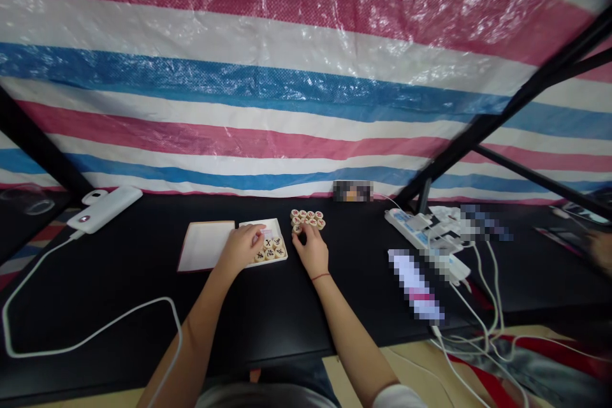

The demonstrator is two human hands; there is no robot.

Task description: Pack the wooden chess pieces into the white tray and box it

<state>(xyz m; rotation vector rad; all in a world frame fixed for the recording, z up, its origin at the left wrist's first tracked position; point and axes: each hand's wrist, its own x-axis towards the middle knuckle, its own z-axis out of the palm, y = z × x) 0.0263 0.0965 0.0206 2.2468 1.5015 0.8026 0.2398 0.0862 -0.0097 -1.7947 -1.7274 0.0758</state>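
A shallow white box (283, 260) holds several round Chinese chess pieces (270, 253) with black characters. Over its left part is my left hand (241, 247), fingers curled and closed; whatever they might hold is hidden. To the right of the box, more pale pieces (310, 215), marked in red, sit close together in rows on the black table. At the near left corner of that group, the thumb and fingers of my right hand (313, 254) close around a Chinese chess piece (297, 229). The box's lid (205, 247), white inside, lies left of the box.
A white power bank (105, 210) with a long cable lies at the left. On the right are a power strip (411, 229) with plugs and cables, and a blurred-out phone-like object (415, 287). Striped sheeting (268, 140) hangs behind. Another person's hand (601, 252) shows at the far right edge.
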